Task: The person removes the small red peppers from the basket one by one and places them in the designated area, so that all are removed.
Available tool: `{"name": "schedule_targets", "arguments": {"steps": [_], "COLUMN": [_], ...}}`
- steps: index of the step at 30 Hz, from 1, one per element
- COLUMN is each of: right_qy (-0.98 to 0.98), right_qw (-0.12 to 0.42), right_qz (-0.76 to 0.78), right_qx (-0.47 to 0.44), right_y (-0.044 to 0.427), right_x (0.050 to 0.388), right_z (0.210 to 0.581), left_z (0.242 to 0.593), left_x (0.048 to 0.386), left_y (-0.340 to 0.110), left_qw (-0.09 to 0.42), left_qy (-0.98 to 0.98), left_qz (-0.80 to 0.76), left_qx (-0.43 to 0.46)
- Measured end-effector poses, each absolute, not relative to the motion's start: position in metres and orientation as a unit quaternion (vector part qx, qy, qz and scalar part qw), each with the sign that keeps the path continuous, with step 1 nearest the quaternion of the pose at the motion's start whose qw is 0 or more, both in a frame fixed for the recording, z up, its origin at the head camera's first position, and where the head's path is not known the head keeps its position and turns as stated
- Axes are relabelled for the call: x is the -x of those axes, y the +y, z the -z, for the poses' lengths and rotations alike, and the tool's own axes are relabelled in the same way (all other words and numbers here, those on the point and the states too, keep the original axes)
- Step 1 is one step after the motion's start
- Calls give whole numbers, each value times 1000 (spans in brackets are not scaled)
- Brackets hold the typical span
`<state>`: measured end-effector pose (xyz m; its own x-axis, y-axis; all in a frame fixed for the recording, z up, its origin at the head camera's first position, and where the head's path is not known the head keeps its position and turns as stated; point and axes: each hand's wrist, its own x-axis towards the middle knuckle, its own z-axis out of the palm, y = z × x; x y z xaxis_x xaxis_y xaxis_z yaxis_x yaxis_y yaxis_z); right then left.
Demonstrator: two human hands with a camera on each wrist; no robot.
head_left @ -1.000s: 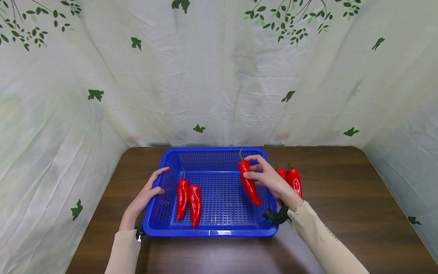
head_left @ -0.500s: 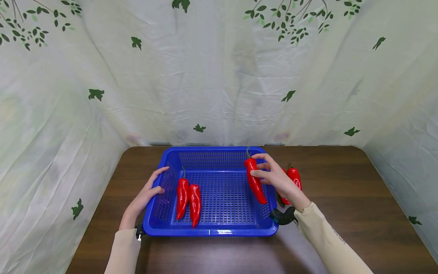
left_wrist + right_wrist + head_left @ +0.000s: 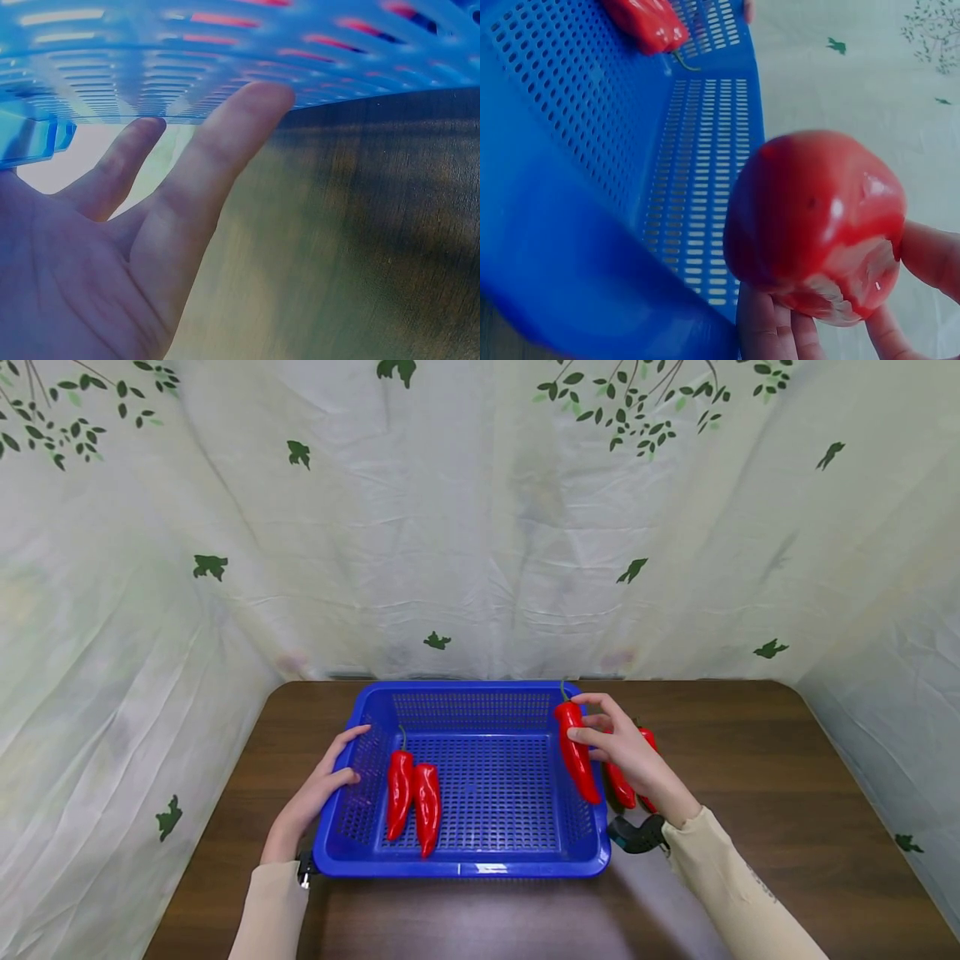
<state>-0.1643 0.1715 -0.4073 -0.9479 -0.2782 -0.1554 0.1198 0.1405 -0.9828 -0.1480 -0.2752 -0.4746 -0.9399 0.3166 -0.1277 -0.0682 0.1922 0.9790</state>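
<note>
My right hand pinches a long red pepper with a green stem, thumb on the near side, above the right wall of the blue perforated basket. In the right wrist view, the held pepper is seen end-on, with pale worn patches near the fingertips. My left hand grips the basket's left rim; in the left wrist view, fingers touch the slotted wall from outside. A red pepper with a stem lies at the basket's left, beside another red pepper.
On the wooden table, right of the basket, lie a red pepper and one more red pepper, both partly hidden by my right hand and wrist. A pale curtain with leaf patterns hangs behind the table.
My right hand has carried its pepper rightward, from over the basket's inside to over its right wall. The left hand, the basket and the two peppers in it keep their places.
</note>
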Motion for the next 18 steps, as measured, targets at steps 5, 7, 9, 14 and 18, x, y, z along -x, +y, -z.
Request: {"name": "schedule_targets", "arguments": {"steps": [5,7,9,14,18], "right_qy": [738,736,738,746,746], "right_qw": [146,144,139,133,131], "right_qz": [657,660,659,651,652], "right_qx": [47,45,44,40,37], "right_y": [178,182,185,194,200], "right_x": [163,163,163,162,162], "right_z": [407,408,409,410,410], "left_z": [475,475,475,475,476], "left_x": [147,147,147,147,148], "left_y": [-275,-275,-275,-275,-276], "left_qw": [152,153,153,151,150], "left_qy": [758,758,758,759,762], "left_qz": [-629,-629,-629,-628,-624], "left_qx": [-81,-80,-78,-77,-79]}}
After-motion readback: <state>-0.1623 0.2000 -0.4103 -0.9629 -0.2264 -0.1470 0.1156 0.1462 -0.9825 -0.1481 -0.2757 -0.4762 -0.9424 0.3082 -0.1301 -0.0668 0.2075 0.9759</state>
